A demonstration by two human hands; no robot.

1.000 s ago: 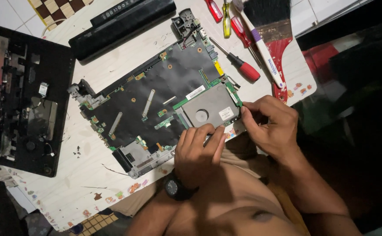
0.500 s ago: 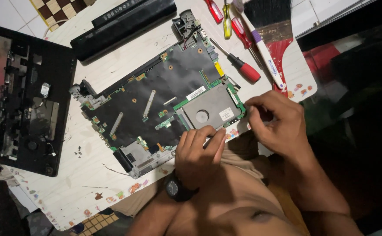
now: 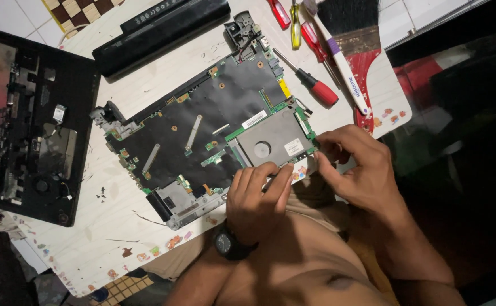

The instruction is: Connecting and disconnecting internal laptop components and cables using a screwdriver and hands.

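A dark laptop motherboard (image 3: pixel 202 124) with green edges lies tilted on the white tabletop (image 3: pixel 117 226). A grey metal card cage (image 3: pixel 270 141) sits at its near right corner. My left hand (image 3: pixel 256 198), with a black watch on the wrist, curls its fingers over the board's near edge just below the cage. My right hand (image 3: pixel 358 170) pinches the board's right corner beside the cage with thumb and fingertips. What lies under the fingertips is hidden.
A black laptop base shell (image 3: pixel 26 124) lies at the left. A long black battery (image 3: pixel 163 31) rests at the back. Several red-handled screwdrivers (image 3: pixel 313 85), a pen (image 3: pixel 347 73) and a wide paintbrush (image 3: pixel 353 34) lie at the back right, near the table's right edge.
My right hand has shifted slightly to the right and its fingers have closed in on the board's corner. My left hand and the board stay about where they were.
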